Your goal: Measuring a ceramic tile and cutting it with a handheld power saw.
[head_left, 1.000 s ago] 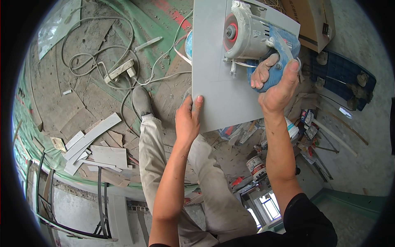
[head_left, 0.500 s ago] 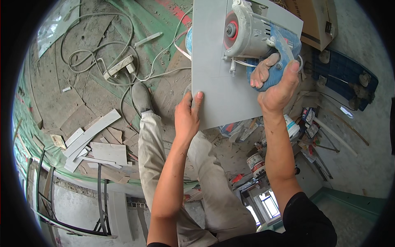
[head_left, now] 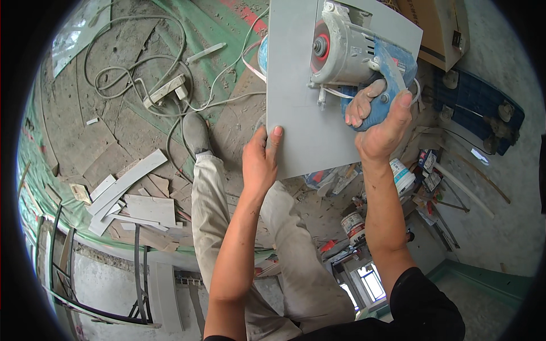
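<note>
We find the blue-and-grey handheld power saw [head_left: 344, 55], its round metal guard dusty, lying on the upper part of a flat, light-grey rectangular board [head_left: 293, 108]. We note the right hand [head_left: 380, 122] grasping the saw's blue handle, fingers curled around it. We observe the left hand [head_left: 260, 162] clasping the board's lower left corner, thumb on its upper face, the other fingertips hidden. Further left, we record an off-white plastic power strip [head_left: 165, 94] and, below it, pale flat panel pieces [head_left: 151, 210]. At upper right, we see a brown cardboard box [head_left: 432, 25].
</note>
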Tool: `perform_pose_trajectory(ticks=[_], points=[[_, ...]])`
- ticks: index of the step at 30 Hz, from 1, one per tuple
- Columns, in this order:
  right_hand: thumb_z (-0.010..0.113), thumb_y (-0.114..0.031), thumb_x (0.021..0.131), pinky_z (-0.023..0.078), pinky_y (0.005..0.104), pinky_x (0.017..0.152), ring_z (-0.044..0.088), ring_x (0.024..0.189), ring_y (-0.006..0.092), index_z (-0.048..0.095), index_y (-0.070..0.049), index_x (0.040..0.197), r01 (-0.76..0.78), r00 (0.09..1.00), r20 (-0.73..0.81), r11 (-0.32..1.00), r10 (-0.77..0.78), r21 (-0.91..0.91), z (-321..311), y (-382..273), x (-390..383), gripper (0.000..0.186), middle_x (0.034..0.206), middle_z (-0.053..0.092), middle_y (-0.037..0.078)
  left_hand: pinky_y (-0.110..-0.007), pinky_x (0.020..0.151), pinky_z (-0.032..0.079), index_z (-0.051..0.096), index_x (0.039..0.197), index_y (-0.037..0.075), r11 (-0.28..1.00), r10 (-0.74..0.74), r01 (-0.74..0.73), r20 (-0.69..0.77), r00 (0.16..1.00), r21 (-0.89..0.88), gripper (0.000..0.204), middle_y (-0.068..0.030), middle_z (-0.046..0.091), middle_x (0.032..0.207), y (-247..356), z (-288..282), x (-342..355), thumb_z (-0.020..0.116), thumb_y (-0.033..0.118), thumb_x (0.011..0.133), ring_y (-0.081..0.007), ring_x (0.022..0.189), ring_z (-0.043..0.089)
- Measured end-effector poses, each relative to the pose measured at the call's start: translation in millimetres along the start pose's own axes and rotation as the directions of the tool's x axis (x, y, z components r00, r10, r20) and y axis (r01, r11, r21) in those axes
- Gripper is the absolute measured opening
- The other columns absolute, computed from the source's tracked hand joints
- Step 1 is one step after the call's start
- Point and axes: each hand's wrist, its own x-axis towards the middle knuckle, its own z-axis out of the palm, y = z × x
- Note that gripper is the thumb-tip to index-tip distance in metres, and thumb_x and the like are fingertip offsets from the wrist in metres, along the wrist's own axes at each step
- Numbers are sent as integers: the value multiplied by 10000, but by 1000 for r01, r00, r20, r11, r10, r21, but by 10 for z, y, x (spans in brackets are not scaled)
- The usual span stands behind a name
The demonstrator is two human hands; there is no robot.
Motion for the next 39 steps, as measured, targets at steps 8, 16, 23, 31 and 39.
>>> perform_pose_trajectory(ticks=[8, 16, 23, 31, 39], points=[[469, -677, 1107, 467, 330, 519, 507, 527, 167, 573, -22, 1004, 25, 999, 31, 997, -27, 73, -52, 43, -69, 671, 664, 527, 72, -420, 620, 444, 569, 927, -26, 1000, -13, 13, 6, 1000, -25, 615, -190, 493, 653, 8, 0, 22, 589, 555, 1128, -236, 623, 386], [458, -760, 1068, 446, 327, 519, 475, 533, 158, 576, -51, 998, -21, 1000, 14, 999, 20, 47, -73, 23, -166, 723, 674, 506, 48, -429, 638, 452, 593, 949, -29, 1000, -25, 25, 9, 1000, -7, 604, -188, 514, 676, 21, -6, 2, 594, 548, 1127, -240, 636, 407], [449, -839, 1029, 432, 322, 525, 448, 530, 151, 577, -82, 984, -52, 999, -3, 999, 52, 4, -71, 25, -236, 769, 665, 483, 24, -427, 649, 458, 596, 953, -32, 996, 46, -49, -40, 998, -74, 587, -186, 509, 691, -30, 38, 5, 603, 529, 1129, -251, 646, 415], [456, -844, 1023, 440, 329, 536, 454, 538, 154, 573, -86, 983, -78, 997, -1, 997, 78, 9, -99, 30, -296, 767, 674, 482, 23, -429, 639, 445, 552, 913, -31, 999, -17, 17, -3, 1000, -33, 596, -179, 482, 683, -48, 21, 10, 609, 523, 1127, -245, 659, 381], [450, -869, 1008, 439, 328, 537, 452, 538, 151, 562, -100, 976, -96, 995, 4, 995, 96, 17, -127, 73, -343, 777, 673, 477, 14, -426, 642, 454, 568, 914, -26, 1000, -1, 1, -8, 1000, 7, 610, -182, 502, 661, -53, 10, 24, 600, 545, 1126, -237, 632, 406]])
